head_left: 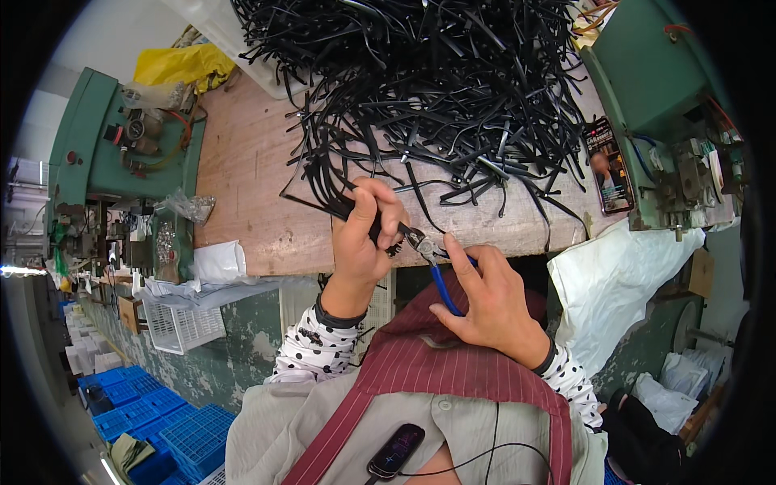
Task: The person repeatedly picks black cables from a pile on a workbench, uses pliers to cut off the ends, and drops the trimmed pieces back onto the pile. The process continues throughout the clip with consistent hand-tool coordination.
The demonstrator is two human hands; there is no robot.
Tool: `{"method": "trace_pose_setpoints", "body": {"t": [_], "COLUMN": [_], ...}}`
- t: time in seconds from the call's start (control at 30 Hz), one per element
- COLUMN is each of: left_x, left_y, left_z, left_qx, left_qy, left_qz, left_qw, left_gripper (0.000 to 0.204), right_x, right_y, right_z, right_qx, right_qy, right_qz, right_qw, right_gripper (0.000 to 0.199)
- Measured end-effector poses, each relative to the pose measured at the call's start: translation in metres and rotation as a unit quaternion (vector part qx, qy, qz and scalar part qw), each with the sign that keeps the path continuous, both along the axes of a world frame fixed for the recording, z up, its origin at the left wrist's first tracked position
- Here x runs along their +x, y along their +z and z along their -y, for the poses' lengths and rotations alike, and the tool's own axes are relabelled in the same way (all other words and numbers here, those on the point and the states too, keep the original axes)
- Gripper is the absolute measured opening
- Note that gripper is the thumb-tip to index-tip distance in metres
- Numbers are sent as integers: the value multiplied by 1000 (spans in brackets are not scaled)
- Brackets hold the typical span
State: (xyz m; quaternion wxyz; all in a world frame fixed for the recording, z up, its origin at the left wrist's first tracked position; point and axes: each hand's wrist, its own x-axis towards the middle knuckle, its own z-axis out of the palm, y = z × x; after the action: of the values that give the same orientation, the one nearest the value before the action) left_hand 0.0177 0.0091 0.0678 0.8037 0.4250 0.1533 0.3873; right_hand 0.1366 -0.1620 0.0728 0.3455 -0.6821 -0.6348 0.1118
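Note:
A fanned bundle of thin black strips with bent ends, which look like eyeglass temples [322, 184], is gripped in my left hand [361, 234]. The fingers curl around them, and their long ends point up and left. My right hand [499, 305] holds cutting pliers [439, 279] with blue handles, the index finger stretched along them. The metal jaws meet the near end of one strip just beside my left fingers. Whether the jaws are fully closed is too small to tell. Beyond both hands, a large heap of the same black strips [436, 89] spreads over the wooden table [242, 178].
A green machine [97, 162] stands at the left and another green machine [663, 89] at the right. A printed card [608, 166] lies by the right one. White plastic sheeting [610, 275] hangs off the table's right front. Blue crates [153, 412] sit on the floor, lower left.

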Motion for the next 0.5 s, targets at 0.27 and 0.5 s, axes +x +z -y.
{"method": "trace_pose_setpoints", "body": {"t": [0.27, 0.5], "left_x": [-2, -5], "left_y": [-11, -9], "left_z": [-8, -19], "left_qx": [-88, -60], "left_qy": [-87, -192], "left_qz": [58, 89], "left_qw": [991, 975], "left_gripper": [42, 44], "right_x": [0, 7], "right_y": [-2, 15], "right_z": [6, 1], "right_qx": [-55, 0], "right_qy": [43, 18], "right_qz": [-185, 83], "right_qw": [980, 996], "right_gripper": [98, 92]}}
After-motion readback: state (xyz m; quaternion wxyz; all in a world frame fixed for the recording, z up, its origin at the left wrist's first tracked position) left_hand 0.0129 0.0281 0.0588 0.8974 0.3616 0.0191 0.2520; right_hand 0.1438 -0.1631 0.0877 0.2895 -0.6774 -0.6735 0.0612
